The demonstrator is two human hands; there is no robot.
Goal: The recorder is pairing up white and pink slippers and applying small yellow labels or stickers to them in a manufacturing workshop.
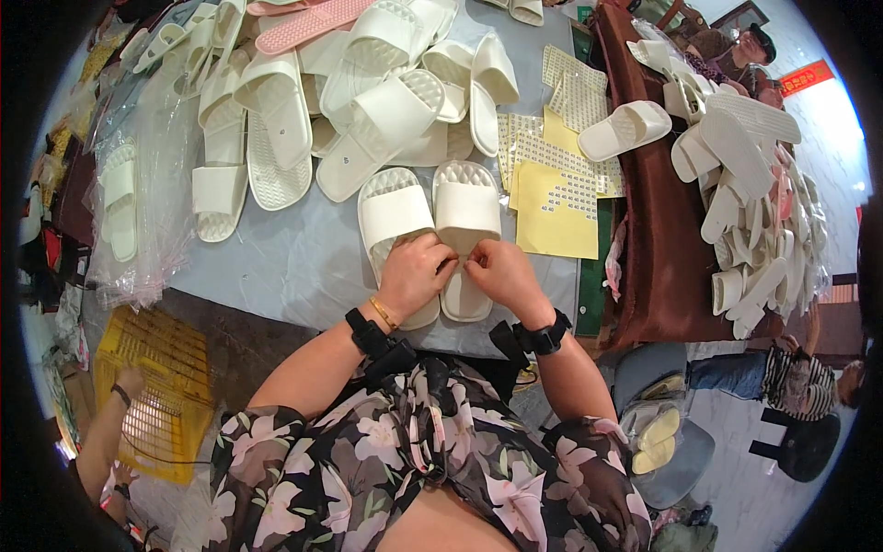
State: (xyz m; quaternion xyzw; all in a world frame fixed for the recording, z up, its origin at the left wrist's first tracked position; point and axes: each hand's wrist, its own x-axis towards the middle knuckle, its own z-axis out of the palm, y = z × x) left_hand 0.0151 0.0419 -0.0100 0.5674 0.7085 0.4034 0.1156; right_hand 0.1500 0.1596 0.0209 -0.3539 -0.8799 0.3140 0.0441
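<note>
Two white slide slippers lie side by side at the table's near edge, toes pointing away: a left slipper [397, 202] and a right slipper [467, 210]. My left hand [416, 274] reaches over the left slipper, fingers curled and pinched toward the right one. Above the right slipper's footbed my right hand [504, 274] is pinched too, its fingertips a little apart from the left's. Anything between the fingertips is too small to make out. Yellow sheets of small white printed stickers [557, 210] lie just right of the slippers, with several stickers gone from the nearest.
A heap of white slippers [386, 120] covers the far table, with a pink slipper [315, 26] on top. Clear plastic bags [152, 212] lie left. More slippers pile on a brown-covered surface [658, 248] at right. A yellow crate [156, 386] and another person's arm [106, 432] are lower left.
</note>
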